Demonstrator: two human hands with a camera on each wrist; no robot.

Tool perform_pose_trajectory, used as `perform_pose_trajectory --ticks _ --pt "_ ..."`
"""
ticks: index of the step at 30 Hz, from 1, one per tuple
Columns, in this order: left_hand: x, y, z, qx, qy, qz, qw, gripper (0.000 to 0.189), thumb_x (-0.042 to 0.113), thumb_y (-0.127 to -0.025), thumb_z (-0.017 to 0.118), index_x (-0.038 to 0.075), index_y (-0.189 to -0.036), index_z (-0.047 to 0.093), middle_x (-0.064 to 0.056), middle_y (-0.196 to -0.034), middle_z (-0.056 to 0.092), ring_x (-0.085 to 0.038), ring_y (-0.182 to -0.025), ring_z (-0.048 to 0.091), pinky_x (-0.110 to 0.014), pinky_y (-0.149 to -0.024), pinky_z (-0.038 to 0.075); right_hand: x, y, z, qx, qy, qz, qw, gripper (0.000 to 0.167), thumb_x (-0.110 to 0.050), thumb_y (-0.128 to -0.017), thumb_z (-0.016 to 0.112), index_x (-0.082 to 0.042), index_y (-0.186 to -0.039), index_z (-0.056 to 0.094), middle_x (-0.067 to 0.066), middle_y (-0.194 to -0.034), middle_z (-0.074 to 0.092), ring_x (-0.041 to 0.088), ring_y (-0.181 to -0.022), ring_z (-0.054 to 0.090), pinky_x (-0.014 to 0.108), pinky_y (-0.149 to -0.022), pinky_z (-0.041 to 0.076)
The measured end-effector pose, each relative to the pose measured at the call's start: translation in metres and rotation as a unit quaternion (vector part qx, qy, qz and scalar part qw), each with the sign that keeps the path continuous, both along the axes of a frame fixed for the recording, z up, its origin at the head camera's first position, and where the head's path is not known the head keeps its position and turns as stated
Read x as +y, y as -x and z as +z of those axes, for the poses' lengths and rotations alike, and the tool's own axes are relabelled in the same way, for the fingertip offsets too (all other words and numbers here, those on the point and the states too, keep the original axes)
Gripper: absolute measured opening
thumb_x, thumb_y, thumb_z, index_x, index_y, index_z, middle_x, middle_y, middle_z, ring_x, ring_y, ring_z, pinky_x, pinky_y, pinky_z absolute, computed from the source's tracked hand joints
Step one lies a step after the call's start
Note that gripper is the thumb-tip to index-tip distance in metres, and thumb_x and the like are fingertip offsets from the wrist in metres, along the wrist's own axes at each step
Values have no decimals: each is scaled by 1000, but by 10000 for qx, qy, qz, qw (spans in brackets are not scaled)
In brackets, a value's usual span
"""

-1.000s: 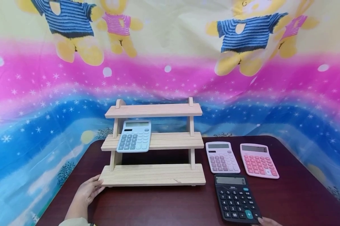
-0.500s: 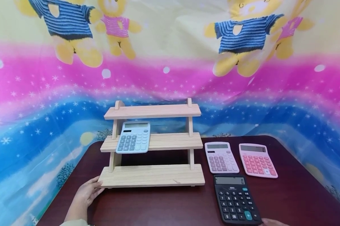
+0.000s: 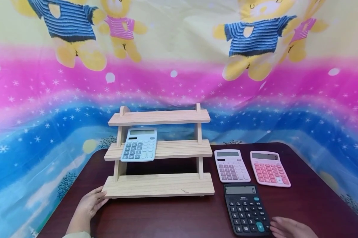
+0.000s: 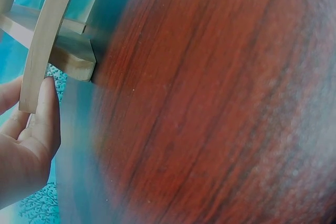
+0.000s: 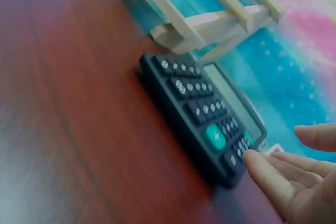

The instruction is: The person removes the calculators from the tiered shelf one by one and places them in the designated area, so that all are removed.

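My left hand (image 3: 89, 204) grips the left end of the bottom board of a three-tier wooden display shelf (image 3: 158, 185). In the left wrist view the board end (image 4: 32, 95) lies between thumb and fingers. A black desk calculator (image 3: 245, 210) lies face up on the table, right of the shelf. Beside its lower right corner is my right hand (image 3: 292, 228), fingers extended and thumb apart. The right wrist view has a fingertip at the calculator's edge; whether it touches cannot be told. A light blue calculator (image 3: 139, 145) leans back on the middle tier, at the left.
Behind the black calculator lie a pale pink calculator (image 3: 232, 166) and a white one with pink keys (image 3: 270, 169). All three share the dark red wooden table (image 3: 167, 218). A patterned cloth backdrop (image 3: 173, 86) with printed bears hangs behind the table.
My right hand, earlier at the black calculator's lower right corner and mostly out of view, has come further into view with fingers extended. The left hand keeps its grip; the view has shifted slightly.
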State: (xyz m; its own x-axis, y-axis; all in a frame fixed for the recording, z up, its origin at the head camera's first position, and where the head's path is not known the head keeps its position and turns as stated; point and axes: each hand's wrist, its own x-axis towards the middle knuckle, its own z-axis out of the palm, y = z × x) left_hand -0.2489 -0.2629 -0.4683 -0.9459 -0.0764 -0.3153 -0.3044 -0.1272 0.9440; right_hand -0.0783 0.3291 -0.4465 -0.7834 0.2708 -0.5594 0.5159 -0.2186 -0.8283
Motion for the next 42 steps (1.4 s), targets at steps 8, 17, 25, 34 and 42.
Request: perform_pose_trajectory --ticks 8,17,25,34,42 --pt "0 2 -1 -40 -9 -3 10000 64 4 -86 52 -8 -134 12 -35 -132 15 -6 -74 54 -26 -74 48 -29 21 10 643 34 236 9976 60 -15 -87 52 21 -123 21 14 -87 59 25 -81 58 44 -80 44" --pt "0 -5 4 -80 -33 13 10000 66 3 -85 53 -9 -134 10 -35 -132 13 -6 -73 54 -26 -73 48 -53 36 23 1530 568 996 9816 52 -19 -85 57 16 -116 34 13 -97 58 22 -89 56 42 -83 43" --pt "1 -2 4 -100 53 -29 9999 64 6 -87 50 -7 -135 10 -34 -132 15 -6 -78 53 -26 -76 47 -83 52 36 1669 388 756 9823 40 -15 -85 55 14 -111 42 18 -96 58 25 -86 58 41 -80 45" --pt "3 -1 1 -115 131 24 9998 62 6 -87 51 -6 -135 13 -34 -132 19 -9 -81 54 -27 -77 46 -108 68 52 1987 726 888 9733 19 -12 -85 55 3 -97 54 16 -93 61 24 -86 59 40 -81 44" --pt "5 -3 6 -18 148 43 9999 62 5 -86 51 -8 -134 15 -35 -131 19 -8 -78 54 -26 -74 47 -126 78 61 2191 844 1187 9648 35 -10 -86 52 14 -111 44 15 -95 61 25 -89 57 40 -83 42"
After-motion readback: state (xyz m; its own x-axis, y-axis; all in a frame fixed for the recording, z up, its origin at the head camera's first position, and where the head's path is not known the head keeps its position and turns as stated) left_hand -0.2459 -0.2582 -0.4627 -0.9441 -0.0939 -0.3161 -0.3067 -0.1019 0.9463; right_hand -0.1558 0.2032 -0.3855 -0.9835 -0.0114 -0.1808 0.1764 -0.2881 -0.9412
